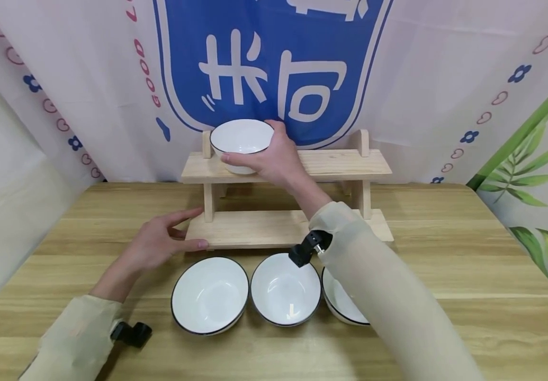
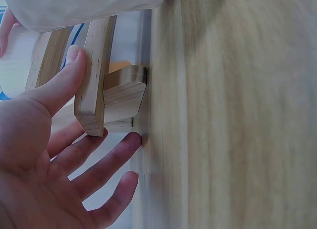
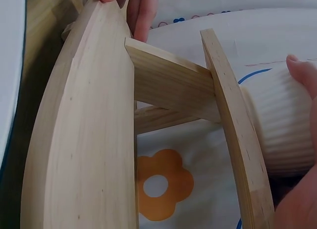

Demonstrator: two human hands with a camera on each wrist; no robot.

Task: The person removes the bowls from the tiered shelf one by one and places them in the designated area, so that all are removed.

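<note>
A white bowl point(image 1: 241, 136) with a dark rim is at the left end of the upper board of a two-tier wooden shelf point(image 1: 335, 163). My right hand point(image 1: 278, 159) grips it from the right, thumb across its front. In the right wrist view, the ribbed outside of the bowl point(image 3: 285, 125) shows beside the upper board. My left hand point(image 1: 159, 241) holds the left end of the lower board; its thumb lies along the front edge. The left wrist view shows the left hand's point(image 2: 64, 149) fingers spread around that board end point(image 2: 91, 122).
In front of the shelf, a row of three dark-rimmed white bowls stands on the wooden table point(image 1: 445, 296): left bowl point(image 1: 210, 296), middle bowl point(image 1: 285, 291) and right bowl point(image 1: 342, 301), partly hidden by my right sleeve. A printed curtain point(image 1: 111, 106) hangs behind.
</note>
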